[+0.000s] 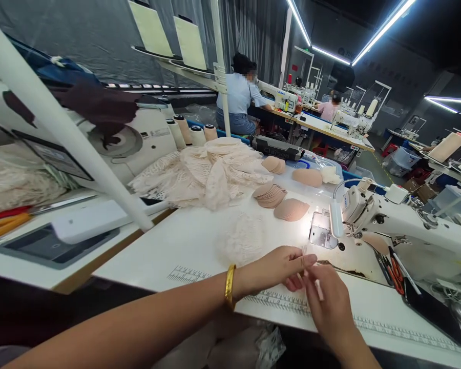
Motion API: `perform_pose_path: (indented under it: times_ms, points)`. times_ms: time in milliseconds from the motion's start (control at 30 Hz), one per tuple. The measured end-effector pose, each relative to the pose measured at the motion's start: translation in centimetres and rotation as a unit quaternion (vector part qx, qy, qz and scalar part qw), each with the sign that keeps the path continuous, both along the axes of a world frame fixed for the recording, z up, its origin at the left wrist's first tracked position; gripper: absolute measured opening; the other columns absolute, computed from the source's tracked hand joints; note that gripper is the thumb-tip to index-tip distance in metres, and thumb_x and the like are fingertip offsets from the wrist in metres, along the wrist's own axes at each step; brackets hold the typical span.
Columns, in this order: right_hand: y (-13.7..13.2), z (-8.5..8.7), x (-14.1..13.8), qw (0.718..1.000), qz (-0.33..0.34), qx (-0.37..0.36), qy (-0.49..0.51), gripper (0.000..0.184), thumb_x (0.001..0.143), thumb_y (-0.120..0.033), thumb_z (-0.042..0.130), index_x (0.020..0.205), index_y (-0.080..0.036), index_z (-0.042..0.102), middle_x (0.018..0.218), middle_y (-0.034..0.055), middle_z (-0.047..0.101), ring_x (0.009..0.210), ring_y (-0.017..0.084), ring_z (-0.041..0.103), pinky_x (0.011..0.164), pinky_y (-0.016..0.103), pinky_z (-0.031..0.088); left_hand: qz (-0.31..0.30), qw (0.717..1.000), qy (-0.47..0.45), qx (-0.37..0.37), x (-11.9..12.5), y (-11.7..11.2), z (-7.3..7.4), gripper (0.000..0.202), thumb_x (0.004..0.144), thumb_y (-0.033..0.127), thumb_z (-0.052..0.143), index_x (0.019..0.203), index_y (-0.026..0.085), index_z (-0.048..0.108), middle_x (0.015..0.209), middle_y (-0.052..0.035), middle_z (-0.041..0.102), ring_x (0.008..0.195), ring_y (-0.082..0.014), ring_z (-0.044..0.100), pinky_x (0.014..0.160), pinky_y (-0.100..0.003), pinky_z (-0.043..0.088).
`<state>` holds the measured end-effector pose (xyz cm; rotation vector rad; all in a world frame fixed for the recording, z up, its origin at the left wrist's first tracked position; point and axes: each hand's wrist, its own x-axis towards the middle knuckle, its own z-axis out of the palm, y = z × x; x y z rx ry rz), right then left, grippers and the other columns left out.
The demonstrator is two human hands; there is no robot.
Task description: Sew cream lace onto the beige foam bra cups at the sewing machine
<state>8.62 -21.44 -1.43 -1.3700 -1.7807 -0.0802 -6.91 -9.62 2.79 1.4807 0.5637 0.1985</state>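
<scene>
My left hand (288,266), with a gold bracelet at its wrist, is closed in a pinch over the table's front part. Its fingertips meet those of my right hand (328,297), which is also pinching. A bit of thin whitish fabric (304,250) shows between the fingers; most of it is hidden by them. Behind my left hand a sheer pale lace piece (243,238) lies flat on the white table. Just beyond my hands, the lit needle plate (322,230) of a sewing machine (411,220) stands to the right.
Stacks of beige oval pads (269,196) lie behind the lace piece, beside a large heap of cream lace (215,171). Orange-handled scissors (396,274) and a dark phone-like slab (432,310) lie at the right. A white pole (72,133) slants across the left. Other people sit at machines farther back.
</scene>
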Motion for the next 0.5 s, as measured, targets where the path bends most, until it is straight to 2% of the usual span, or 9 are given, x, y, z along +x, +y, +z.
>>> perform_pose_path:
  times_ms: [67, 133, 167, 233, 300, 367, 433, 500]
  points:
    - [-1.0, 0.6, -1.1, 0.994, 0.093, 0.016, -0.06, 0.038, 0.101, -0.01, 0.052, 0.135, -0.024, 0.059, 0.105, 0.0077, 0.075, 0.092, 0.021, 0.072, 0.08, 0.032, 0.059, 0.025, 1.0, -0.016, 0.0, -0.3, 0.0, -0.3, 0.057, 0.077, 0.071, 0.071, 0.081, 0.016, 0.06, 0.077, -0.0015, 0.061, 0.071, -0.0165, 0.054, 0.065, -0.027, 0.045]
    - [-1.9, 1.3, -0.8, 0.99, 0.126, 0.004, -0.066, 0.043, 0.1, -0.01, 0.055, 0.141, -0.025, 0.057, 0.104, 0.0072, 0.076, 0.09, 0.02, 0.072, 0.079, 0.031, 0.06, 0.039, 0.998, -0.014, 0.046, -1.0, 0.1, -0.2, 0.056, 0.082, 0.071, 0.067, 0.079, 0.015, 0.061, 0.075, -0.0009, 0.059, 0.072, -0.0164, 0.052, 0.064, -0.026, 0.042]
    - [-2.3, 1.7, -0.3, 0.993, 0.113, -0.003, -0.045, 0.041, 0.101, -0.013, 0.056, 0.139, -0.026, 0.058, 0.101, 0.006, 0.076, 0.086, 0.02, 0.072, 0.076, 0.03, 0.06, 0.035, 0.997, -0.007, 0.075, -1.5, 0.2, 0.0, 0.056, 0.086, 0.071, 0.063, 0.078, 0.016, 0.061, 0.074, -0.0007, 0.058, 0.071, -0.0163, 0.051, 0.064, -0.026, 0.041]
    - [-2.4, 2.6, 1.1, 0.999, 0.043, -0.024, 0.022, 0.034, 0.102, -0.02, 0.058, 0.135, -0.028, 0.06, 0.101, 0.0057, 0.074, 0.089, 0.02, 0.072, 0.076, 0.031, 0.06, 0.006, 0.991, 0.002, 0.135, -2.4, 0.5, 0.5, 0.054, 0.092, 0.068, 0.057, 0.078, 0.016, 0.063, 0.074, -0.0002, 0.056, 0.072, -0.0162, 0.051, 0.066, -0.026, 0.04]
    - [-2.0, 3.4, 2.3, 0.994, 0.001, -0.072, 0.078, 0.04, 0.101, -0.034, 0.062, 0.14, -0.029, 0.058, 0.122, 0.0094, 0.07, 0.109, 0.024, 0.068, 0.085, 0.036, 0.06, -0.029, 0.981, -0.01, 0.193, -3.1, 0.6, 1.1, 0.051, 0.094, 0.064, 0.057, 0.081, 0.016, 0.067, 0.078, -0.0007, 0.057, 0.076, -0.0169, 0.053, 0.07, -0.026, 0.04]
    - [-1.3, 3.7, 2.7, 0.984, 0.008, -0.137, 0.115, 0.053, 0.096, -0.047, 0.068, 0.144, -0.029, 0.055, 0.135, 0.0106, 0.065, 0.119, 0.027, 0.064, 0.094, 0.039, 0.057, -0.041, 0.972, -0.032, 0.231, -3.6, 0.6, 1.5, 0.047, 0.095, 0.061, 0.059, 0.085, 0.017, 0.072, 0.083, -0.0016, 0.058, 0.08, -0.0179, 0.056, 0.073, -0.026, 0.042]
    - [-0.5, 3.6, 2.5, 0.969, 0.029, -0.189, 0.16, 0.044, 0.095, -0.051, 0.068, 0.132, -0.027, 0.063, 0.12, 0.0078, 0.07, 0.107, 0.025, 0.066, 0.089, 0.036, 0.056, -0.01, 0.974, -0.056, 0.221, -3.8, 0.3, 1.8, 0.044, 0.094, 0.06, 0.061, 0.087, 0.018, 0.074, 0.092, -0.0033, 0.06, 0.086, -0.0193, 0.058, 0.077, -0.027, 0.045]
    - [0.1, 3.0, 2.0, 0.948, 0.029, -0.215, 0.233, 0.028, 0.099, -0.051, 0.063, 0.105, -0.024, 0.067, 0.094, 0.0028, 0.069, 0.088, 0.02, 0.064, 0.08, 0.031, 0.054, 0.056, 0.981, -0.09, 0.162, -3.8, 0.0, 2.0, 0.041, 0.091, 0.059, 0.067, 0.092, 0.019, 0.074, 0.109, -0.0057, 0.062, 0.096, -0.0211, 0.059, 0.081, -0.028, 0.047]
